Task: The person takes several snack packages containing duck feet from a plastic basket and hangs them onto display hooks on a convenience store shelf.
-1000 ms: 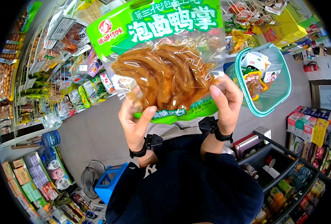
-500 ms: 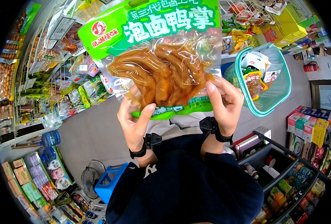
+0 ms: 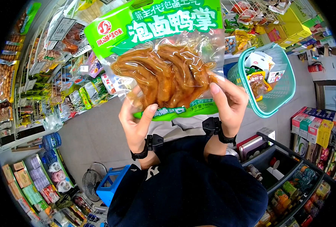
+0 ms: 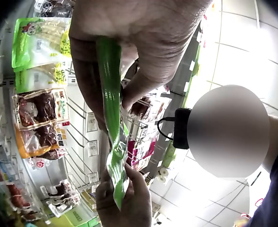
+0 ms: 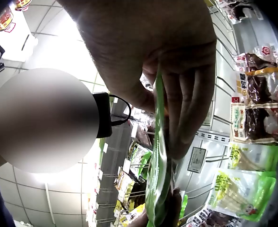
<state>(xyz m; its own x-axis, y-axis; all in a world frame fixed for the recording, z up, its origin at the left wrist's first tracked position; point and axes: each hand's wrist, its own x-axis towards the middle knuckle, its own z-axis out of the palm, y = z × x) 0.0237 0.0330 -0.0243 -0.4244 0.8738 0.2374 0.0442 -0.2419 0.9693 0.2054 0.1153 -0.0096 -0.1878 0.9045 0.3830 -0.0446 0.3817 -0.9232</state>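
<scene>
A green and clear plastic food packet [image 3: 164, 72] with brown pieces inside is held up in front of the body in the head view. The left hand [image 3: 135, 123] pinches its lower left corner, thumb on the front and fingers behind. At the lower right edge, the right hand [image 3: 230, 104] grips it the same way. Seen edge-on in the left wrist view, the packet [image 4: 113, 109] runs between the left hand [image 4: 143, 38] and the other hand below. The right wrist view shows its green edge [image 5: 160, 142] between thumb and fingers of the right hand [image 5: 153, 56].
A teal basket [image 3: 285, 89] holding several packets stands to the right, beside a yellow box [image 3: 294, 24]. Racks of hanging packets [image 3: 67, 77] line the left. Lower down are a blue stool [image 3: 111, 185], a fan [image 3: 92, 183] and a dark compartmented shelf [image 3: 277, 174].
The packet first shifted slightly left and up, then tilted a little and moved slightly back right. Both hands keep hold of it; the basket has not moved.
</scene>
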